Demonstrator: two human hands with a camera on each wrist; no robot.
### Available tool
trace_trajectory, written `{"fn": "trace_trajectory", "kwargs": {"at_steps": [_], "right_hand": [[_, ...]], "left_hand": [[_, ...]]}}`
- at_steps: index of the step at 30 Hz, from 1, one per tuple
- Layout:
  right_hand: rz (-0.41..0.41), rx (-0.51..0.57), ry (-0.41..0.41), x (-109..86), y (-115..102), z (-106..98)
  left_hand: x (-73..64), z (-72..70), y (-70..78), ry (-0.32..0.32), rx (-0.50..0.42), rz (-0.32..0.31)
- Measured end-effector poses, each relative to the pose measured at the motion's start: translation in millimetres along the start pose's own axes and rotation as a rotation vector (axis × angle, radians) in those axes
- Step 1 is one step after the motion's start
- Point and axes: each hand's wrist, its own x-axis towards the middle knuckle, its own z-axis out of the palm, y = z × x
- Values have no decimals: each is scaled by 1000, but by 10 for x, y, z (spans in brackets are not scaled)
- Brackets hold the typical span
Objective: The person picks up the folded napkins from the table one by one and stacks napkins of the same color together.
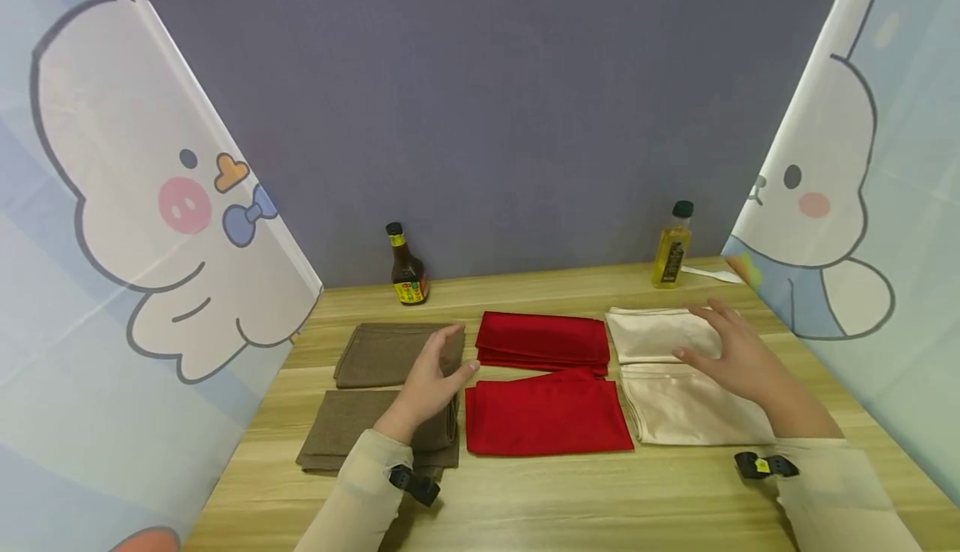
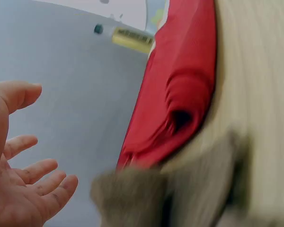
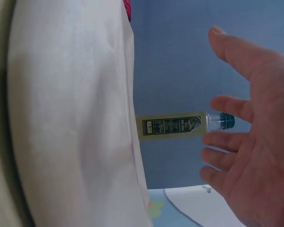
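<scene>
My left hand (image 1: 431, 381) hovers over the grey-brown folded cloths, fingers spread and relaxed, holding nothing. One grey-brown cloth (image 1: 375, 356) lies behind the other grey-brown cloth (image 1: 345, 427). Two red folded cloths lie in the middle, the back one (image 1: 543, 339) and the front one (image 1: 547, 419); the left wrist view shows red cloth (image 2: 180, 71) with rolled folds. Above the cream satin cloths, the back one (image 1: 637, 335) and the front one (image 1: 690, 414), my right hand (image 1: 738, 356) is held with loosely extended fingers and nothing in it. The right wrist view shows this hand (image 3: 260, 142) apart from the cream cloth (image 3: 75, 109).
A dark sauce bottle (image 1: 408, 273) stands at the back left of the wooden table (image 1: 525, 502). At the back right is a yellow oil bottle (image 1: 672, 248) with a white plastic utensil (image 1: 712, 273) beside it. A grey panel (image 1: 495, 118) and printed side curtains enclose the table.
</scene>
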Motion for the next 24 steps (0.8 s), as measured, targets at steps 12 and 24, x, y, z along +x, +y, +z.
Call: {"fn": "trace_trajectory", "kwargs": {"at_steps": [12, 24], "right_hand": [[54, 50, -19, -68, 31, -98], [68, 29, 8, -154, 100, -156]], "left_hand": [[109, 327, 177, -61, -91, -75], [207, 545, 352, -103, -94, -77]]}}
